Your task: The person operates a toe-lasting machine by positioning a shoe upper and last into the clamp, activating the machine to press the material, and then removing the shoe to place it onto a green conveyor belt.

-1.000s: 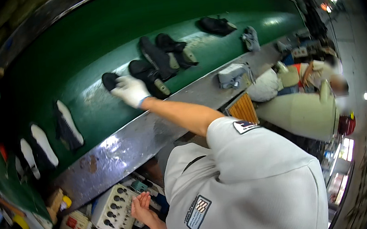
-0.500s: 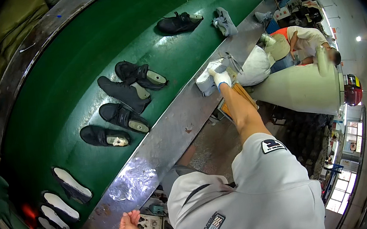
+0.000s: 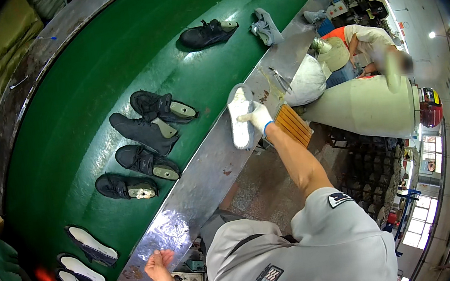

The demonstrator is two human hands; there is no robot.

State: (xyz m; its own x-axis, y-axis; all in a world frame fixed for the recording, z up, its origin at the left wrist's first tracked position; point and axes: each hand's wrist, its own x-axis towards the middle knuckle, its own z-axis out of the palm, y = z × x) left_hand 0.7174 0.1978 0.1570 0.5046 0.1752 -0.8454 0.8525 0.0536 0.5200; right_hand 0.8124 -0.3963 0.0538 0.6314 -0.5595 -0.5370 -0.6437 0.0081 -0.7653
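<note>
So, a grey shoe [image 3: 241, 131] is held over the metal ledge [image 3: 206, 168], just right of centre in the frame, with its pale, sole-shaped side turned toward the camera. Whether the ledge is touched by it can't really be told from this angle.

Handling-wise, it'd probably be found pretty light, stiff along the sole and softer in the upper, not fragile. Slipping shouldn't be much of an issue with a glove worn. It's best gripped around the middle, across the sole's width, so the upper doesn't get squashed.

That's pretty much how it's been grabbed: it's clamped near mid-length by the gloved right hand [image 3: 258, 117], with the thumb laid over the pale face and the other fingers mostly hidden behind the edge.

The bare left hand [image 3: 159, 265], lower left of centre, is held half curled, fingers loosely apart, and nothing's seen gripped in it.
</note>
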